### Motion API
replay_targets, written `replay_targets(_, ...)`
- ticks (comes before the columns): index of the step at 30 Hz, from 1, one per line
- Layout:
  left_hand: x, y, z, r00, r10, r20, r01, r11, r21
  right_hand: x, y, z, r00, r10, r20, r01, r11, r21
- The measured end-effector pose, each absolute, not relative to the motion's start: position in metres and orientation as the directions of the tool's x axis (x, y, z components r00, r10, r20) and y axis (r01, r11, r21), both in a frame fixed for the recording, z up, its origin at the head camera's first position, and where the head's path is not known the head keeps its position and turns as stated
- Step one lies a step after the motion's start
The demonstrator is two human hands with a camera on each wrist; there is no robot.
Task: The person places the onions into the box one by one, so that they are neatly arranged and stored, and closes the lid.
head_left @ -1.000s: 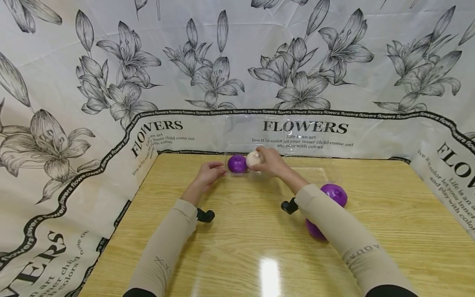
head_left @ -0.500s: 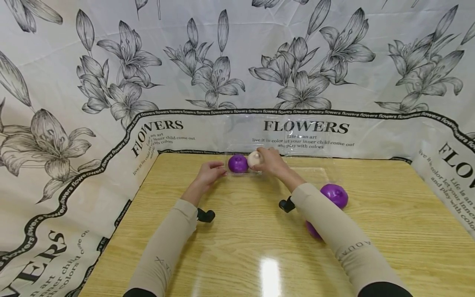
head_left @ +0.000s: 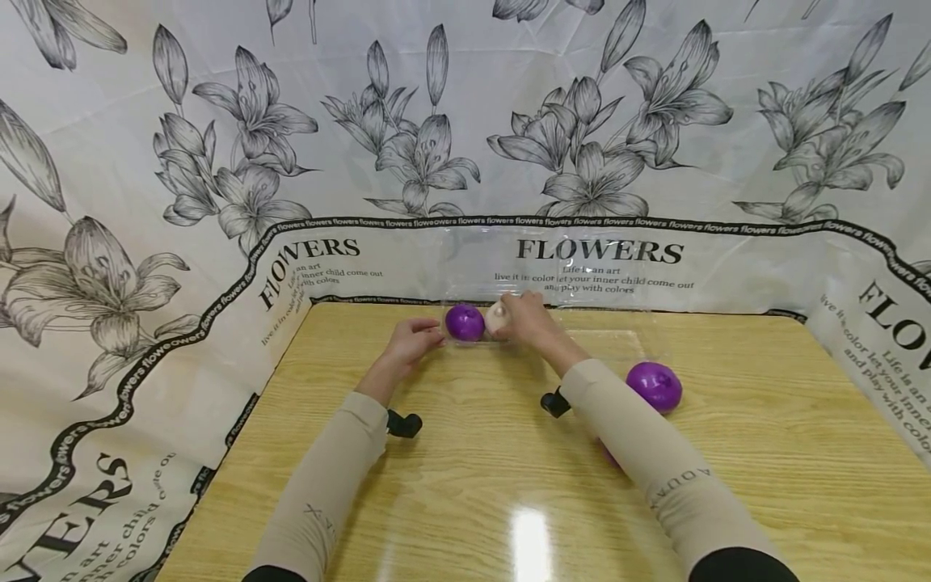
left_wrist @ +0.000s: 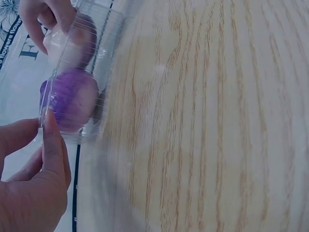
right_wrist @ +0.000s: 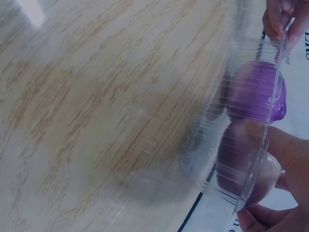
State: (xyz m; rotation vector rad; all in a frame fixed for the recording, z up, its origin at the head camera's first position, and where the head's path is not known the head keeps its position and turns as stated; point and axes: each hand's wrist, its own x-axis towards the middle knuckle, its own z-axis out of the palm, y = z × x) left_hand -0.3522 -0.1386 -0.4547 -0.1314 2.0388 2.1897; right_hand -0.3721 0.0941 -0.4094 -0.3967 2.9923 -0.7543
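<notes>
My left hand [head_left: 410,339] pinches the rim of a clear plastic container [left_wrist: 108,58] at its left end, thumb and fingers on either side of the edge. Inside, at that end, sits a glossy purple round piece [head_left: 464,323] with a small nub. Directly to its right, my right hand [head_left: 532,319] grips a second round piece [head_left: 495,320], pale on top and purple lower down. This piece is within the container walls, up against the purple one. In the right wrist view, the right thumb and fingers [right_wrist: 285,150] reach over the rim around it.
One more purple round piece [head_left: 655,386] lies on the wooden table [head_left: 465,469] beside the right sleeve. Another [head_left: 608,454] is mostly hidden under that sleeve. A clear raised lid [head_left: 502,263] stands before the flower-printed cloth [head_left: 407,283] at the back.
The pale piece has tilted and sunk slightly in my right hand. My right forearm has shifted left, covering more of the near purple piece. The left hand stays put.
</notes>
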Motion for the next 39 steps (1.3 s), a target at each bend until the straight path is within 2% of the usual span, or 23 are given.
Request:
replay_targets(13,-0.351,-0.137,-0.455,-0.984,0.052,-0.169,-0.173,-0.087,0.981,-0.375,0.093,-0.416,-0.963,-0.267,0.039,-0.261,0.889,-0.376)
replay_targets(32,-0.351,-0.136,-0.454,-0.987,0.048,-0.155,-0.159,-0.092,0.983,-0.379,0.096,-0.418,-0.965,-0.263,0.025,-0.252,0.891,-0.377)
replay_targets(39,-0.352,-0.136,-0.454,-0.986,0.049,-0.158,-0.162,-0.095,0.982,-0.376,0.106,-0.408,-0.951,-0.308,0.036,-0.300,0.883,-0.362)
